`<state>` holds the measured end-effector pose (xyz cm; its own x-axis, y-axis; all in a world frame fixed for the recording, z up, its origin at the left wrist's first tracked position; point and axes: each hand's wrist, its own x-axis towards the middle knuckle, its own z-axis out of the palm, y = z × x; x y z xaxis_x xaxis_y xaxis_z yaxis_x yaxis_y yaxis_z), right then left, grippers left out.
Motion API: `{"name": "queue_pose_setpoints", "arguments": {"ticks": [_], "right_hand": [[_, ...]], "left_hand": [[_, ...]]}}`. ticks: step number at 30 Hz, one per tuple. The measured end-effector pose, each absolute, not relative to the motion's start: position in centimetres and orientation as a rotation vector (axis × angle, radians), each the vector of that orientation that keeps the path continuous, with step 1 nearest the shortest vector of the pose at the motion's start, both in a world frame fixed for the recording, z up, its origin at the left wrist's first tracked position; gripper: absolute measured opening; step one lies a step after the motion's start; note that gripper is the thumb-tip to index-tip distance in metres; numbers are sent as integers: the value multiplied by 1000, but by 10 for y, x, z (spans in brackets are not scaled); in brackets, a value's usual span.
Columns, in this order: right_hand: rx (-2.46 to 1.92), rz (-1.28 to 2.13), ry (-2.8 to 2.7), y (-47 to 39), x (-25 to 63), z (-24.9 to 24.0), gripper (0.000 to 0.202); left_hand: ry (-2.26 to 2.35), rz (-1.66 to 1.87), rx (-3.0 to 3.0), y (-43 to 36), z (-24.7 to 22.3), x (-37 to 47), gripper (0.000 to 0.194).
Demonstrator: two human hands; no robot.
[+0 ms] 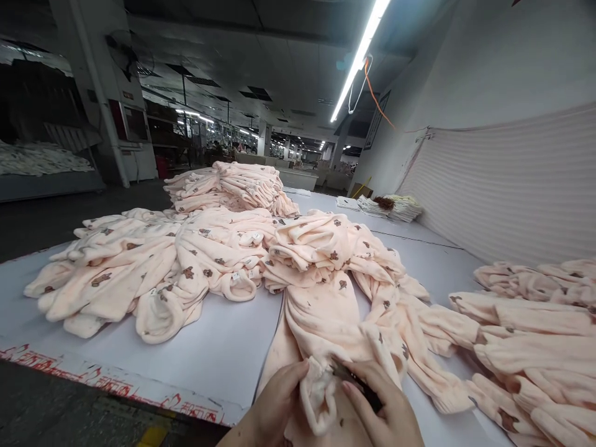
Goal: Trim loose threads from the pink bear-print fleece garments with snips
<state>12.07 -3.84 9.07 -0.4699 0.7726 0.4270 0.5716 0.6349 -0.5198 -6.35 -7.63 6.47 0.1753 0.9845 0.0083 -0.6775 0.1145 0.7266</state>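
From the head view, a dim, wide workshop stretches back under a long white tube light (361, 59), with an orange cable (378, 105) hanging beside it and a pale striped cloth sheet (507, 186) strung along the wall at the right. In front is a broad worktop (228, 357) with a smooth, pale grey-white covering and red printed marks along its near edge. Fluffy pale-pink garments with brown bear-like motifs lie over it: a loose spread heap (149, 264) at the left, a thicker layered stack (228, 186) behind it, a rumpled pile (321, 245) in the middle and another heap (535, 329) at the right. Farther back near the wall sits a stack of whitish folded cloth (404, 208) with a reddish-brown bundle (384, 203) on it. At the near edge, a pale-pink fleece garment (321, 316) extends from the middle pile toward the person, its open, tube-like end raised between the two hands. The left hand (279, 397) has its grip closed, pinching the rim of that end. The right hand (384, 403) has its grip closed around a narrow dark metal hand tool (343, 371), whose tip is right at the rim; whether it touches the fabric cannot be told.
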Motion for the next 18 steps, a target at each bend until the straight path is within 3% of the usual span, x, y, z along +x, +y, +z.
{"name": "queue_pose_setpoints", "arguments": {"ticks": [6,13,18], "right_hand": [[-987,-35,-2308,-53,108,92,23],[-1074,82,-2207,-54,116,97,21],[-1114,291,-2387,-90,89,53,31]], "left_hand": [[530,1299,664,-74,65,-61,33],[621,1152,845,-68,79,-69,32],[656,978,834,-43,81,-71,34]]}}
